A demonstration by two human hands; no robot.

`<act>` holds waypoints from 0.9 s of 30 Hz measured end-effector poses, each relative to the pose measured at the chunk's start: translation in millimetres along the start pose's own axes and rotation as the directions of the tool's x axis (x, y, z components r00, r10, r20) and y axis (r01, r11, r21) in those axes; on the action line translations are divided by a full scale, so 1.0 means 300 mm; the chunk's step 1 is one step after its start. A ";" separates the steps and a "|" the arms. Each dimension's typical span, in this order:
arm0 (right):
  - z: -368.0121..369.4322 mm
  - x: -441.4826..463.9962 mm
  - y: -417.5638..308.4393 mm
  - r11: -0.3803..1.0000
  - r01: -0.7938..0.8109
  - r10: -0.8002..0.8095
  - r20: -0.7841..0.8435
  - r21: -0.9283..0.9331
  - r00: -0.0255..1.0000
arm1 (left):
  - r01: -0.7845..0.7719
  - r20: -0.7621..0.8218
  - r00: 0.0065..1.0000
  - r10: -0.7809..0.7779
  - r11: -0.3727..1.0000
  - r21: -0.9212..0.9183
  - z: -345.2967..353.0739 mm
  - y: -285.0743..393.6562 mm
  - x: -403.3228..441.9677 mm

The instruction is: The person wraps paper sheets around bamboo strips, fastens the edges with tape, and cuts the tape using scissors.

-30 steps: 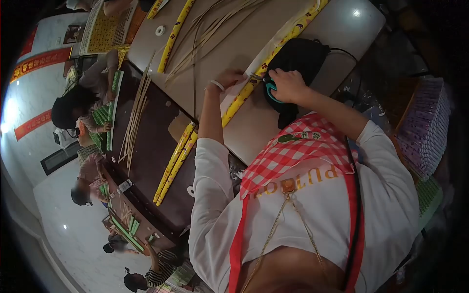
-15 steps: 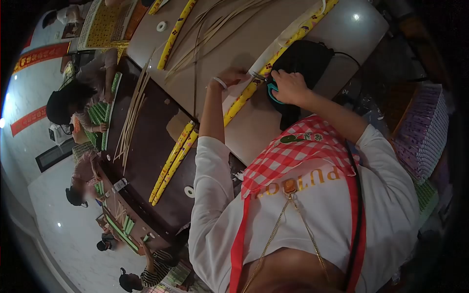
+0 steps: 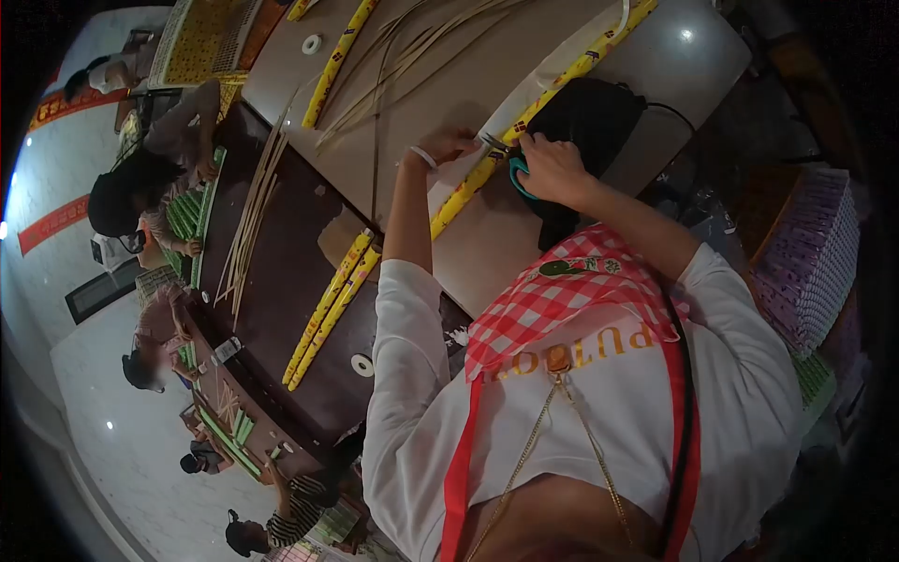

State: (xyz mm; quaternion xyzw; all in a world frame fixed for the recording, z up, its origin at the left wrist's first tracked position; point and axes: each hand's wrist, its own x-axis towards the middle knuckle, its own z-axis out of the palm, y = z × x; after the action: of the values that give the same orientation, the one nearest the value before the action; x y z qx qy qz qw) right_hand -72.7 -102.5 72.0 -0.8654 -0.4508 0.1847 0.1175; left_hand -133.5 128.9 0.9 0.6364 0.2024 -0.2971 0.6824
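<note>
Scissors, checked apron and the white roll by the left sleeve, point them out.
Scissors [image 3: 514, 170]: head view, on the teal handle.
Checked apron [image 3: 526, 314]: head view, on its front.
White roll [image 3: 356, 363]: head view, on its rim.

On the near table, the main roll ran diagonally, with the bag-like item just to its right and a cable behind that. Loose strips lay left of the main roll, the shorter roll left of those, and 1 tape ring farther left. On the side table, to the left, were 2 paired rolls side by side, the strip bundle left of them, and another tape ring to their right. A stack stood right of the near table
</note>
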 end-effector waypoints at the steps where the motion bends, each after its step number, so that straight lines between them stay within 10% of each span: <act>1: 0.005 0.004 -0.001 1.000 0.003 -0.003 0.001 0.000 1.000 | 0.000 -0.003 1.000 0.000 1.000 -0.001 0.003 -0.005 0.000; 13: -0.003 0.042 0.006 0.998 0.036 -0.037 0.029 0.050 0.999 | -0.015 -0.066 0.998 0.012 0.999 -0.048 -0.001 -0.032 0.010; 21: -0.069 0.124 0.035 0.963 -0.186 0.067 0.495 0.196 0.866 | 0.110 -0.054 0.993 -0.109 0.993 0.030 0.014 0.017 -0.012; 27: -0.050 0.096 0.043 0.968 -0.088 0.008 0.321 0.236 0.947 | 0.007 -0.005 1.000 -0.007 0.993 -0.120 -0.002 -0.035 0.015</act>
State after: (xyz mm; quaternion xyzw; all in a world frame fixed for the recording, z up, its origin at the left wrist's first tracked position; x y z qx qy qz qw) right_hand -41.8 -86.6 74.8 -0.8137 -0.4160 0.3789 0.1459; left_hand -136.9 128.7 -9.9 0.5943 0.2238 -0.2852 0.7179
